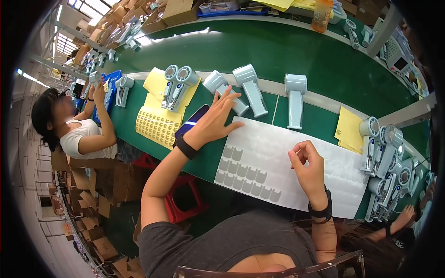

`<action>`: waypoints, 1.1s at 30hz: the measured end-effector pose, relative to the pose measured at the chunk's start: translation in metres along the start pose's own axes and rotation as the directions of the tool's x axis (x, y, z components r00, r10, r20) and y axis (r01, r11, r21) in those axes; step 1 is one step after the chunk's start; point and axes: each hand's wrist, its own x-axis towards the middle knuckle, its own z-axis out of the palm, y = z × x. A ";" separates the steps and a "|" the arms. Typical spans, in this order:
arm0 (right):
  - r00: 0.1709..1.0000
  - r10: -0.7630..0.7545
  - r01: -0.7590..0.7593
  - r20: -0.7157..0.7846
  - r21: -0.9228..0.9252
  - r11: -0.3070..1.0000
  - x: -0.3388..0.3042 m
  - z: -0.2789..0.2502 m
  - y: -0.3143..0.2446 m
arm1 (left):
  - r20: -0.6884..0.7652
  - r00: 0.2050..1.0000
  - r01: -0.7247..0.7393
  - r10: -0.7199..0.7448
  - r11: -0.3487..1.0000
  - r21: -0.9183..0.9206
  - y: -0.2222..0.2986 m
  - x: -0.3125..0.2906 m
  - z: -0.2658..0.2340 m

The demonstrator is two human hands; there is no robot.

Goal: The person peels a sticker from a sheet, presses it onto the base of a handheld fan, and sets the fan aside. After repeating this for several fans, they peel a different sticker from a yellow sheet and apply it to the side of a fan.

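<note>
My left hand [214,119] is spread over the handle of a pale blue handheld fan [216,81], fingertips resting on or just above it. Two more pale blue fans, one tilted [251,90] and one straight [295,104], lie farther right in the same row. Over a large white backing sheet [259,139], my right hand [308,170] is closed, thumb and forefinger together; whatever they may hold is too small to make out. Grey die-cut stickers [241,170] remain on the sheet's left part, while its right part bears only faint outlines.
A dark phone [192,122] lies beside my left wrist, next to a yellow sticker sheet [159,128] and two upturned fans [176,85]. Many fans [387,171] crowd the right end near yellow papers [348,129]. A green conveyor [278,48] runs beyond. Co-workers sit at both sides.
</note>
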 end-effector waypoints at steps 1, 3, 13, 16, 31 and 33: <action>1.000 -0.009 0.009 0.002 -0.011 1.000 -0.001 0.000 0.001 | -0.039 0.998 0.050 -0.050 0.999 0.003 0.007 0.004 0.006; 1.000 -0.027 0.028 0.008 -0.035 0.999 -0.003 0.001 0.002 | -0.079 0.992 0.100 -0.100 0.995 0.002 0.010 0.008 0.009; 0.969 -0.245 0.241 0.028 -0.329 0.913 -0.013 0.011 0.012 | -0.098 0.993 -0.081 0.070 0.991 -0.109 -0.015 0.017 -0.020; 0.873 -0.464 0.472 0.152 -0.507 0.721 -0.029 0.026 0.020 | -0.387 0.909 0.174 -0.157 0.985 0.009 -0.039 0.002 -0.036; 0.859 -0.490 0.482 0.150 -0.563 0.672 -0.054 0.044 0.028 | -0.608 0.644 0.751 -0.464 0.534 0.388 -0.079 -0.073 -0.034; 0.854 -0.498 0.490 0.150 -0.550 0.676 -0.053 0.047 0.023 | -0.614 0.658 0.740 -0.436 0.527 0.419 -0.082 -0.080 -0.028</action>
